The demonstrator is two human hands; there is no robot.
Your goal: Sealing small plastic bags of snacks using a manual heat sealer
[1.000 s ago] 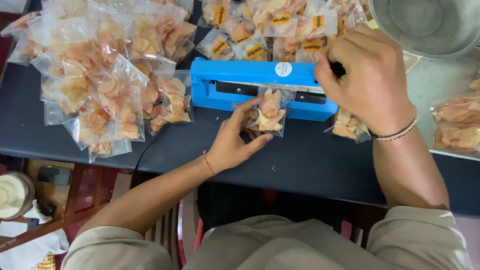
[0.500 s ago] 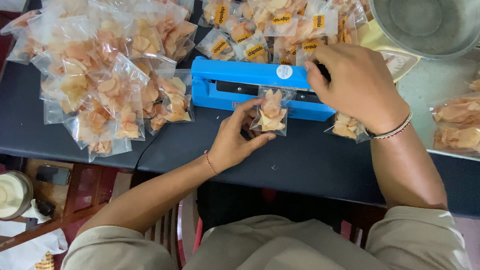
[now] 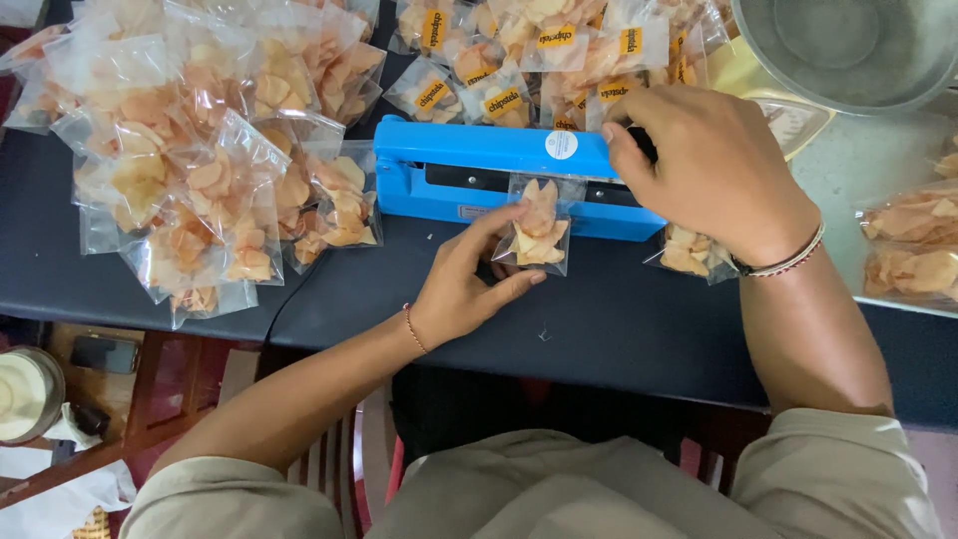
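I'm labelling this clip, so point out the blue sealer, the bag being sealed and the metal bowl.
Blue sealer (image 3: 479, 150), head view, on its top arm.
Bag being sealed (image 3: 539, 232), head view, middle of the chip-filled pouch.
Metal bowl (image 3: 848, 50), head view, on its inner wall.

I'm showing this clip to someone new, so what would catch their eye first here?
The bright blue sealer at the centre of the dark table, with the right hand on its arm. The left hand holds a small clear bag of chips at its front. At upper left lies a heap of filled bags.
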